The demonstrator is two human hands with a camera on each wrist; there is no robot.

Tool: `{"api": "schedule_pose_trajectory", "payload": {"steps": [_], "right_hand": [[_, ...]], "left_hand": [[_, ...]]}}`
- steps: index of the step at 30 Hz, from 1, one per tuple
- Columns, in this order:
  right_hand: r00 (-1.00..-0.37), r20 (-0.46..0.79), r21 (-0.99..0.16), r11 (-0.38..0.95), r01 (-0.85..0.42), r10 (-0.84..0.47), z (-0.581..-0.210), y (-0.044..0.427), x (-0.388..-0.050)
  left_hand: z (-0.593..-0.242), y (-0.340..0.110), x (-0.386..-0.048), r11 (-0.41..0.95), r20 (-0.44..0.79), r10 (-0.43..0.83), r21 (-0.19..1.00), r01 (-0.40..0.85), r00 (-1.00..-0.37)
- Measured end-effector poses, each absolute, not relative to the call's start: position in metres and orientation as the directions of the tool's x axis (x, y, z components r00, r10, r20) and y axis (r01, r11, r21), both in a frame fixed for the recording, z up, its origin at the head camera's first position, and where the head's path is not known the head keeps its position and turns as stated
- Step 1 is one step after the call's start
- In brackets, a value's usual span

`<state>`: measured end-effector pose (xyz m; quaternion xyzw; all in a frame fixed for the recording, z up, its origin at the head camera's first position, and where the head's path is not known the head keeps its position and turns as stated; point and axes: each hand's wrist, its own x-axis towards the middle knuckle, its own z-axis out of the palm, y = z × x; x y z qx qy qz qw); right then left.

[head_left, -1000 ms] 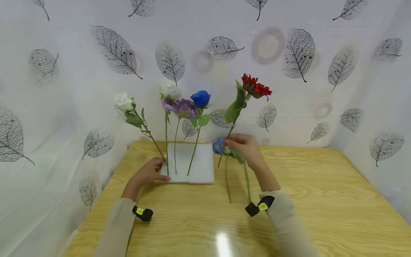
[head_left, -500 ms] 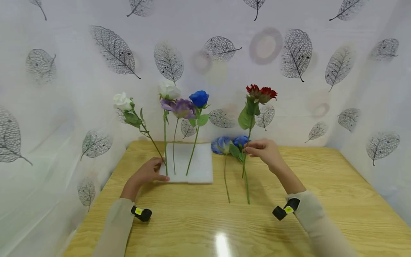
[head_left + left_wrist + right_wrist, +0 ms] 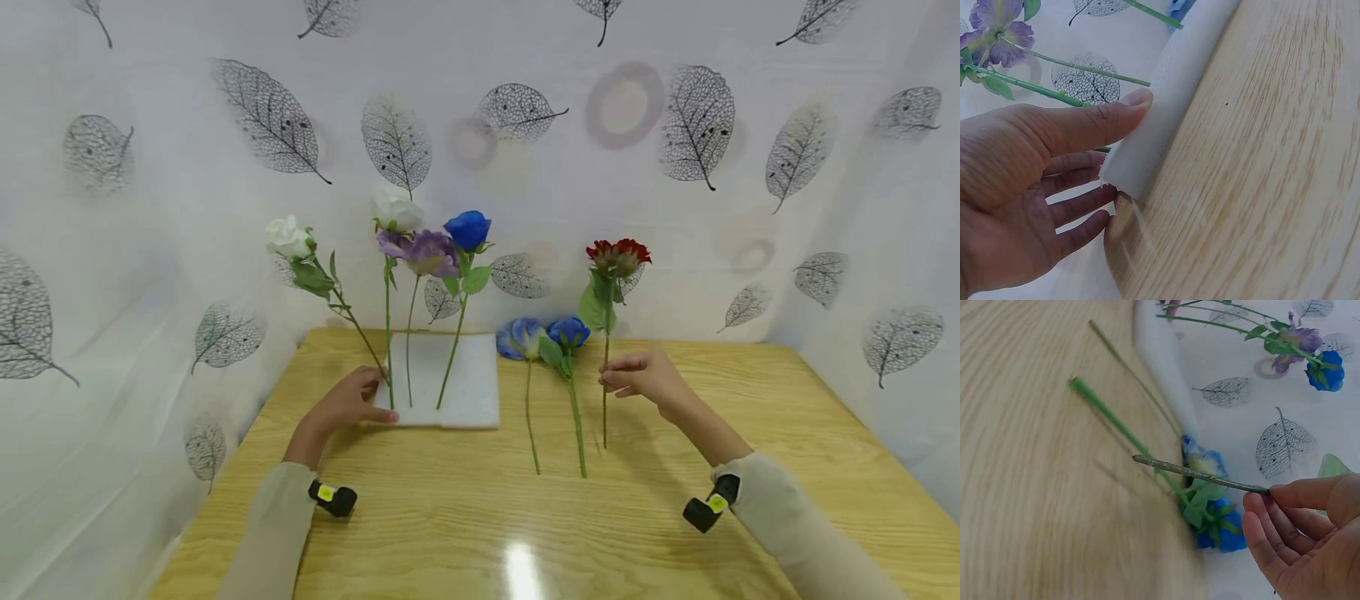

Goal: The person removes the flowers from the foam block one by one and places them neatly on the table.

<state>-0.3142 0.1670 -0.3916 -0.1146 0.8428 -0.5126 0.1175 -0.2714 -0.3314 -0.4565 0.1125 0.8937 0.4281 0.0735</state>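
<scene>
My left hand (image 3: 348,406) holds the left front corner of a white foam board (image 3: 472,392). In the left wrist view its thumb (image 3: 1138,100) lies on the foam, the fingers beside the corner. Four-stem group in the board: white flowers (image 3: 287,237), a purple flower (image 3: 431,254) and a blue rose (image 3: 467,231); the leftmost white one leans left. My right hand (image 3: 645,382) pinches the stem of a red flower (image 3: 618,257) upright, right of two blue flowers lying on the table. The right wrist view shows the stem's lower end (image 3: 1179,469) free, its bloom out of frame.
The light blue flower (image 3: 521,339) and darker blue rose (image 3: 568,332) lie side by side near the table's back edge, stems towards the front. Behind the wooden table (image 3: 450,517) hangs a pale curtain (image 3: 540,50) with a leaf print.
My right hand has carried the red flower to the right and lower, past the two lying blue flowers, and its stem has gone from tilted to upright. My left hand has stayed at the foam.
</scene>
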Motion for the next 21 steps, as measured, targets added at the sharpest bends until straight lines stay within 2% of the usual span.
{"api": "schedule_pose_trajectory", "payload": {"steps": [10, 21], "right_hand": [[-0.916, -0.214, -0.896, 0.441, 0.046, -0.339, -0.403, 0.188, -0.311], [-0.877, -0.301, -0.883, 0.457, 0.108, -0.375, -0.418, 0.203, -0.312]], "left_hand": [[-0.456, -0.330, -0.272, 0.600, -0.039, 0.259, 0.789, 0.129, -0.965], [-0.456, -0.330, -0.272, 0.625, -0.055, 0.243, 0.772, 0.113, -0.968]]}}
